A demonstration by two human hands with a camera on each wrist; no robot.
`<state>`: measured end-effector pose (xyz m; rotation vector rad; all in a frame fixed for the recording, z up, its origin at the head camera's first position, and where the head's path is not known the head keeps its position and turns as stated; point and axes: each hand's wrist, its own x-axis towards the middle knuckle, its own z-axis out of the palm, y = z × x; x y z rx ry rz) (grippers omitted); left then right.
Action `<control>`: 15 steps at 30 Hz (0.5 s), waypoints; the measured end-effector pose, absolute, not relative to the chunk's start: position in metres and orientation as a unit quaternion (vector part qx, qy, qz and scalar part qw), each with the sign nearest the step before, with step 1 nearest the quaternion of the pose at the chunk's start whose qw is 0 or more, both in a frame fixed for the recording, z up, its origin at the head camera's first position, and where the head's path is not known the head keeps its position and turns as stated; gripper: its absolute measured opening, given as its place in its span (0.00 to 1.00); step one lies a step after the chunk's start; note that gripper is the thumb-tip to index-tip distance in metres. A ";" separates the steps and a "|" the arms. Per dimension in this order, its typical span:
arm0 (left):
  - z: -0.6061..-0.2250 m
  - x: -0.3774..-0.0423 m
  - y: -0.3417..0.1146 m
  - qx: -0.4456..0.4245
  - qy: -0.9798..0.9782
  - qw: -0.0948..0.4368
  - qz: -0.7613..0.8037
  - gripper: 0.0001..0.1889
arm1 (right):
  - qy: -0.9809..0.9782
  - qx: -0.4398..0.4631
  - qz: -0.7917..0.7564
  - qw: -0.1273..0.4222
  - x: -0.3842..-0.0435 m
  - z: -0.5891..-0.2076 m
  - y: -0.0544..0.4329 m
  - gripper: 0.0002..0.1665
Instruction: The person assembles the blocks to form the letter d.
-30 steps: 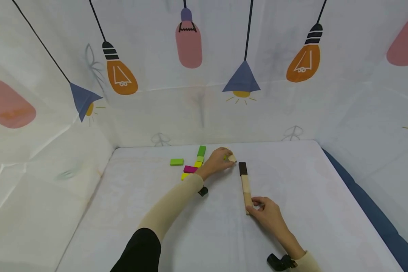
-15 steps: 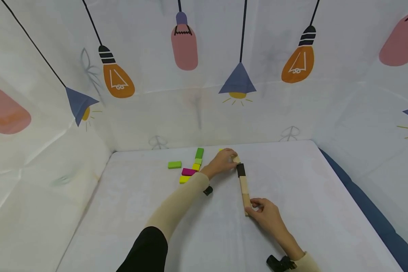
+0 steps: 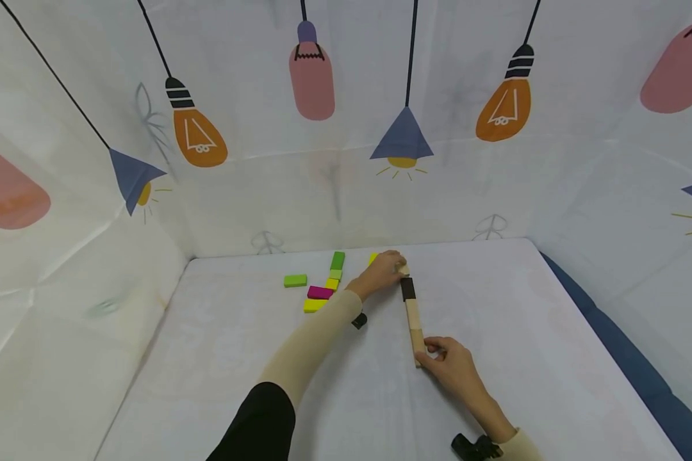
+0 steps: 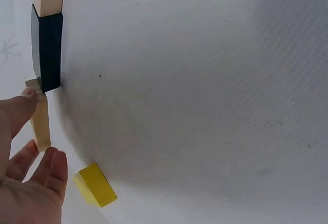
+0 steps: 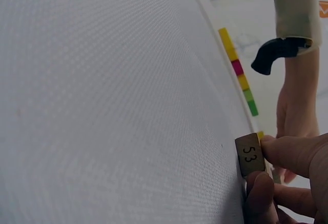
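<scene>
A row of wooden blocks runs away from me on the white table. Two plain wood blocks, a nearer one (image 3: 417, 342) and a farther one (image 3: 412, 314), lead up to a black block (image 3: 408, 289). My left hand (image 3: 380, 274) pinches another plain wood block (image 4: 42, 119) between thumb and fingers, its end right at the black block's far end and slightly angled to it. At the row's near end, my right hand (image 3: 452, 365) has thumb and fingers on either side of the nearest block, whose end face (image 5: 249, 155) carries the number 53.
Left of the row lie a magenta block (image 3: 320, 292), a yellow block (image 3: 314, 306) and several green and yellow ones. A separate green block (image 3: 295, 280) lies farther left. One yellow block (image 4: 96, 185) sits near my left fingers. A patterned white sheet (image 3: 346, 192) hangs behind the table.
My left hand has carried its wood block rightward to the far end of the black block. My right hand stays at the near end. The head view has shifted slightly.
</scene>
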<state>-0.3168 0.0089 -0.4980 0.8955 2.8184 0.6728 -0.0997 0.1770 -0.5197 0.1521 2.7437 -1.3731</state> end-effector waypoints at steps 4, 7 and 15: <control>-0.498 -0.317 0.010 0.302 0.928 0.067 0.210 0.17 | 0.892 0.050 -0.447 0.034 -0.100 -0.521 0.177 0.23; -0.498 -0.316 0.010 0.314 0.923 0.076 0.209 0.18 | 0.891 0.051 -0.450 0.034 -0.099 -0.522 0.177 0.22; -0.506 -0.316 0.009 0.304 0.917 0.078 0.248 0.18 | 0.888 0.052 -0.456 0.031 -0.099 -0.521 0.176 0.22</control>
